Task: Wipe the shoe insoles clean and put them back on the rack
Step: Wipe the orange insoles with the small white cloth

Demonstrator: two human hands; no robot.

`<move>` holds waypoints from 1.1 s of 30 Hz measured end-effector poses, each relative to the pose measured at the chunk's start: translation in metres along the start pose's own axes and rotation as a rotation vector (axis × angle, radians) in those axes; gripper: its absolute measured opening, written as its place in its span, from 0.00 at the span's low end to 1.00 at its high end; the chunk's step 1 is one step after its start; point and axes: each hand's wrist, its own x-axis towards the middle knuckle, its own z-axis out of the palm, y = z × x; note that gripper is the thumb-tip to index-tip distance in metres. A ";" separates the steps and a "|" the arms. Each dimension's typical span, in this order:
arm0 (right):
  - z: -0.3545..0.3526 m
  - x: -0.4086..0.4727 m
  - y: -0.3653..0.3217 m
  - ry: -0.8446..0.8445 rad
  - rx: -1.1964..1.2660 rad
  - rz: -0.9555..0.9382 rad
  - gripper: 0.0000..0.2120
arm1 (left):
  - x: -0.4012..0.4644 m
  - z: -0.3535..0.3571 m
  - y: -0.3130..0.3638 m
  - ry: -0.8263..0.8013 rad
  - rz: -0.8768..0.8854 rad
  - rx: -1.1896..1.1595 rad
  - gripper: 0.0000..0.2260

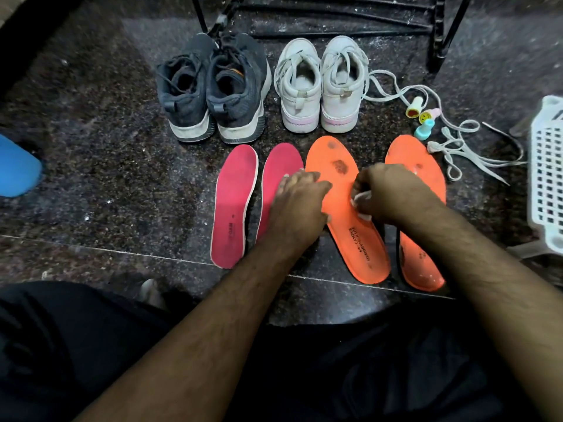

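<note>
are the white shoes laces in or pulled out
Pulled out: the white laces lie loose on the floor right of the white shoes.

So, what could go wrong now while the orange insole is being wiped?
1. The left hand rests mainly on the edge of the insole, so it may slide under the right hand and its white wipe.
2. The dark stains near the toe lie beyond the wipe and might be missed.
3. The loose laces lie beside the other orange insole and could be dragged.

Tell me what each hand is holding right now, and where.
The right hand grips a bunched white wipe, most of it hidden. The left hand holds nothing, resting flat across the insoles.
</note>
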 end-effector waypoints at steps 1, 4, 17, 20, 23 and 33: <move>-0.003 -0.001 -0.001 0.006 0.017 -0.004 0.05 | 0.000 0.000 -0.001 -0.071 0.009 0.044 0.31; -0.002 -0.011 -0.006 -0.231 -0.005 -0.116 0.04 | 0.001 0.002 -0.001 -0.124 0.065 0.153 0.37; 0.013 0.003 -0.006 -0.135 -0.015 -0.070 0.03 | -0.003 0.015 0.000 -0.242 0.129 0.179 0.59; 0.016 0.008 -0.005 -0.084 0.012 -0.071 0.03 | -0.002 0.013 -0.002 -0.237 0.125 0.181 0.59; 0.012 0.006 -0.005 -0.121 0.019 -0.079 0.05 | -0.001 0.011 -0.005 -0.241 0.126 0.176 0.58; 0.002 0.001 0.002 -0.201 -0.097 -0.055 0.06 | -0.003 0.009 -0.006 -0.271 0.144 0.225 0.63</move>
